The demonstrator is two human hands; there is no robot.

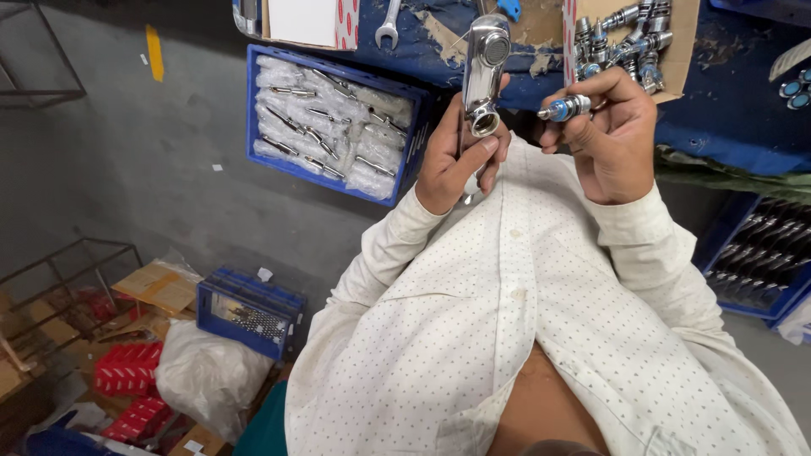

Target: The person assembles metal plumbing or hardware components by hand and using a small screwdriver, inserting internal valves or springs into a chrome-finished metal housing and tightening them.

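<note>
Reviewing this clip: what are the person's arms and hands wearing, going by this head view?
Both arms wear long sleeves of a cream-white shirt with small dark dots, cuffs reaching the wrists. The left hand and right hand are bare: no gloves, rings or watch visible.

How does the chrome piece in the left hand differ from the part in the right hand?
The chrome faucet body is long and larger; the small valve cartridge is short. The faucet body stands upright in the left hand; the valve cartridge lies sideways between fingers of the right hand. The faucet body is all chrome; the cartridge has a blue tip. Both are shiny metal.
</note>
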